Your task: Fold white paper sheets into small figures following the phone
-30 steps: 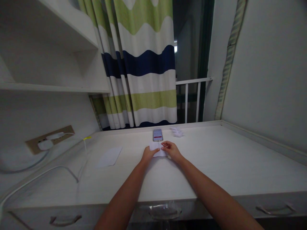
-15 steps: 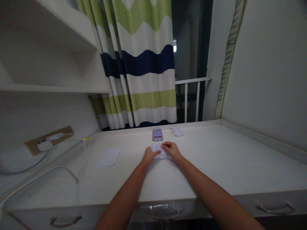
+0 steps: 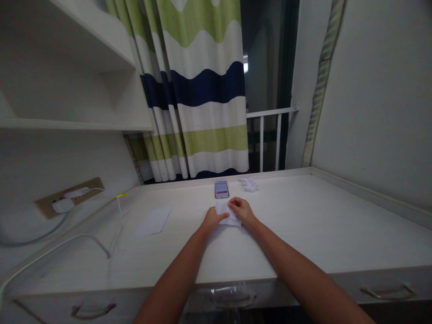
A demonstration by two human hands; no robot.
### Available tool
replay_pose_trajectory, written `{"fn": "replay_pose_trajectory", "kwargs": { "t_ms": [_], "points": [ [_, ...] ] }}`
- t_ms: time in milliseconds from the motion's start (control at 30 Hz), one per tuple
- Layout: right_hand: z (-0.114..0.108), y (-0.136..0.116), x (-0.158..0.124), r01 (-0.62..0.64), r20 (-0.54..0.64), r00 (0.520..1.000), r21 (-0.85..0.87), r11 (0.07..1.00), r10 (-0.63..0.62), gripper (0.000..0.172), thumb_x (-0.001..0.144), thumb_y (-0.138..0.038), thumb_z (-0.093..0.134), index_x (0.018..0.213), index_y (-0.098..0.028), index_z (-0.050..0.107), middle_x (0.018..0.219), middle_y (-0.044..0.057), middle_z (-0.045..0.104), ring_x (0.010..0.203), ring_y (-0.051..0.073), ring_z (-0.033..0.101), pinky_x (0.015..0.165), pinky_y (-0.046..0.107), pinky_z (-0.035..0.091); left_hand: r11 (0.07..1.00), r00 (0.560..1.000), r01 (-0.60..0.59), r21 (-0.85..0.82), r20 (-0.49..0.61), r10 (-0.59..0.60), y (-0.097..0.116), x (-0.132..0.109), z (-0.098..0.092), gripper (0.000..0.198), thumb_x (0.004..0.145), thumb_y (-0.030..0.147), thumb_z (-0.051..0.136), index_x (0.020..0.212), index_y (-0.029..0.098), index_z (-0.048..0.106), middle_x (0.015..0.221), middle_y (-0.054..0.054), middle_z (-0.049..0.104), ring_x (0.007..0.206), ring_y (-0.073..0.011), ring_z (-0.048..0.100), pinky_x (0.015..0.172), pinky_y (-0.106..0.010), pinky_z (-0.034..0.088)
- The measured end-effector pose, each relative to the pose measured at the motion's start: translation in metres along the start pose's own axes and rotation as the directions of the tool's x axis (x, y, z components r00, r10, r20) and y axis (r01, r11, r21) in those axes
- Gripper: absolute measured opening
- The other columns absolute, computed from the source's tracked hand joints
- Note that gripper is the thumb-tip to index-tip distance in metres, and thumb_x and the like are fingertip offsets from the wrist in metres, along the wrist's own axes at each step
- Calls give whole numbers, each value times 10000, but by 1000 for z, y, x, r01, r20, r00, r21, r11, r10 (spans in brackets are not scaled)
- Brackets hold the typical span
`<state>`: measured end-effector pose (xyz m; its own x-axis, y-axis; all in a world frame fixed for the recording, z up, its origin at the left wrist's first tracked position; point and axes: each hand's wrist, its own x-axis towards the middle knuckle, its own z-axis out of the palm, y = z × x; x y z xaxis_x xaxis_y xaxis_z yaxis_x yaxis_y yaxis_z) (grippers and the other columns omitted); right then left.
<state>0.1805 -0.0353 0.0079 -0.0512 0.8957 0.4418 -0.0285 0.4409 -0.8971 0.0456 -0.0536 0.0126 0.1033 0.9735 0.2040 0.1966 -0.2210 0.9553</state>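
A small white paper (image 3: 230,220), partly folded, is between my two hands above the middle of the desk. My left hand (image 3: 213,218) grips its left side, with the thumb lying across the front. At the upper right part of the paper, my right hand (image 3: 241,208) pinches it between thumb and fingers. Just beyond the paper lies a phone (image 3: 222,189) with its screen lit. A little pile of folded white paper pieces (image 3: 249,185) rests to the right of the phone.
White sheets (image 3: 154,221) lie flat on the desk (image 3: 303,216) at the left. Cables (image 3: 97,240) run along the left side from a wall socket board (image 3: 69,198). A shelf (image 3: 74,124) overhangs the left, and a striped curtain (image 3: 212,90) hangs behind.
The paper has shifted slightly to the right and its angle has changed a little. Both hands keep hold of it, my right hand having moved slightly up.
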Motion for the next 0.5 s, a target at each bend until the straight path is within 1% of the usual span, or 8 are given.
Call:
{"fn": "replay_pose_trajectory", "kwargs": {
  "t_ms": [100,167,300,367,500],
  "points": [
    [0,0,0,-9,-1,1000,20,1000,9,166,574,-311,578,561,-154,526,497,-34,463,476,79,396,476,215,316,1000,1000,-5,11,15,5,-1,1,0,265,512,167,678,765,93,651,749,-82,667,694,-200,606,650,-281,448],
    [1,1,0,-28,11,1000,37,999,27,182,577,-326,580,574,-149,538,504,-32,474,477,79,404,478,217,317,1000,1000,-1,2,-2,1,0,2,-1,268,512,163,678,769,91,649,749,-82,667,696,-201,606,648,-279,448],
    [1,3,0,-71,52,996,57,996,69,218,547,-340,616,618,-139,572,540,-13,531,487,87,442,493,226,335,999,993,23,-36,-117,-27,2,1,-3,256,532,148,666,781,93,644,766,-83,668,705,-198,607,634,-267,451],
    [0,4,0,-70,62,996,35,997,68,214,542,-334,623,611,-136,578,532,-12,537,478,86,441,485,226,330,998,987,36,-41,-155,-42,3,1,-4,243,529,141,670,766,95,644,759,-82,669,708,-199,607,630,-264,451],
    [-2,6,0,-26,43,999,-42,999,28,184,568,-317,610,585,-137,578,474,-33,495,447,74,402,460,216,304,998,988,42,-38,-145,-47,5,1,-3,236,521,127,674,753,99,642,747,-75,669,704,-200,608,626,-261,450]
  ]
}}
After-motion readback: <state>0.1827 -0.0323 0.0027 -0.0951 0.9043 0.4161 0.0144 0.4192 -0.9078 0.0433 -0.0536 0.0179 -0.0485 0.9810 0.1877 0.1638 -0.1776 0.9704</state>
